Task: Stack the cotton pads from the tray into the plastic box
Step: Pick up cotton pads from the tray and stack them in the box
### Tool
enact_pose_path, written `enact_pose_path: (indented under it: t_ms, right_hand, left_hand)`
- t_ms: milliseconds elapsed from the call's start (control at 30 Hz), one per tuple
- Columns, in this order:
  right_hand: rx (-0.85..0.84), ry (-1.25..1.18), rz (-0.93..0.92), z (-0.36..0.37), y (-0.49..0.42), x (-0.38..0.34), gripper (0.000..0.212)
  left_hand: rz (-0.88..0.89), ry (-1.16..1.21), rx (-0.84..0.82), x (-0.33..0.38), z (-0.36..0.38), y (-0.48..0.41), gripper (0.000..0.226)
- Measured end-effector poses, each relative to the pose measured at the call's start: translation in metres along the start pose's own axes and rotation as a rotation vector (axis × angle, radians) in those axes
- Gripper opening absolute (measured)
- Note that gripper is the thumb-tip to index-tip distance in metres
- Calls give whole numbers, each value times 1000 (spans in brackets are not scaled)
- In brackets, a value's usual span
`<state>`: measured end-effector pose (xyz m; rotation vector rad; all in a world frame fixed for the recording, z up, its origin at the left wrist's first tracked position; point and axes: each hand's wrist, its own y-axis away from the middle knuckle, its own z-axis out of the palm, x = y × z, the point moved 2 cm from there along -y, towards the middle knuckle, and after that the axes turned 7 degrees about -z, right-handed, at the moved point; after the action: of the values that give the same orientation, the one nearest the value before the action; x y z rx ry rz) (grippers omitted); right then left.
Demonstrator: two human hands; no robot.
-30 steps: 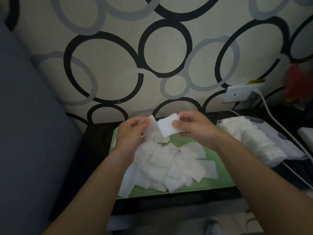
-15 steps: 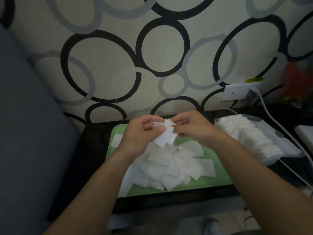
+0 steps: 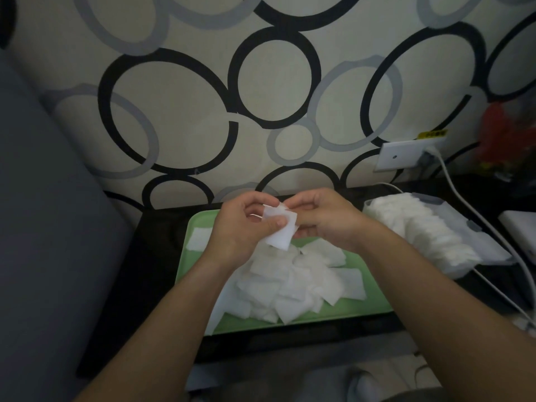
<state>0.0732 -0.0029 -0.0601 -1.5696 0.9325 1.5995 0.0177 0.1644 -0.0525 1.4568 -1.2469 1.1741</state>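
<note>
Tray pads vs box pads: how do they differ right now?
The tray pads lie in a loose, overlapping heap at mixed angles; the box pads stand packed in a neat row. The tray pads sit on an open green tray; the box pads sit inside a clear box. Both are white, squarish cotton pads.

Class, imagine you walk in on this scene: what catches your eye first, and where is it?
At centre the left hand and right hand pinch a few cotton pads above the green tray. A loose heap of pads covers that tray; right of it, the plastic box holds a packed row.
</note>
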Motion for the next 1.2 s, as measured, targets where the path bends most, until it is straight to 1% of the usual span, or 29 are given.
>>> enact_pose_path:
  t_ms: [133, 300, 333, 400, 433, 467, 533, 600, 667, 767, 867, 900, 933, 1000, 1033, 1100, 1167, 1200]
  right_hand:
    - [-22, -7, 5, 1, 0, 0, 24]
    - [-31, -20, 10, 2, 1, -1, 19]
    - [-28, -24, 20, 2, 1, -1, 22]
    - [-24, -49, 47, 2, 1, -2, 33]
    - [-31, -52, 57, 1, 1, -2, 38]
    - [-51, -33, 57, 1, 2, -3, 39]
    - [-105, 44, 28, 0, 4, -5, 29]
    - [-143, 76, 11, 0, 6, -5, 27]
    - [-164, 59, 6, -2, 7, -5, 29]
    - [-158, 67, -7, -5, 6, -7, 31]
    - [-66, 74, -6, -10, 5, -6, 26]
    - [-8, 121, -2, -14, 4, -4, 21]
    - [53, 234, -6, -19, 3, -1, 16]
    - [134, 600, -35, -32, 0, 8, 10]
    - [118, 762, -30, -38, -1, 12, 12]
    - [-16, 972, 57, -43, 2, 20, 27]
    - [-151, 1087, 122, -43, 6, 25, 40]
    - [-179, 1100, 130, -42, 6, 26, 43]
  left_hand:
    - [18, -36, 21, -3, 0, -3, 29]
    - [28, -80, 43, -5, 1, -5, 34]
    - [32, -98, 49, -6, 1, -6, 36]
    - [31, -132, 51, -7, 1, -7, 42]
    - [24, -139, 47, -7, 1, -7, 45]
    - [8, -135, 35, -8, 1, -8, 50]
    - [-49, -95, -9, -10, 0, -7, 59]
    - [-116, -56, -56, -14, -1, -7, 65]
    - [-161, -35, -73, -18, -2, -8, 61]
    - [-204, 54, -92, -21, -3, -9, 47]
    - [-235, 125, -100, -22, -1, -9, 34]
    - [-243, 136, -90, -23, 0, -9, 29]
    - [-250, 143, -82, -23, 1, -9, 24]
    - [-263, 147, -61, -24, 1, -9, 16]
    - [-267, 153, -47, -25, 1, -10, 14]
    - [-276, 183, -20, -28, 2, -12, 16]
    - [-278, 199, 2, -30, 3, -13, 19]
    - [-278, 197, 8, -30, 4, -14, 19]
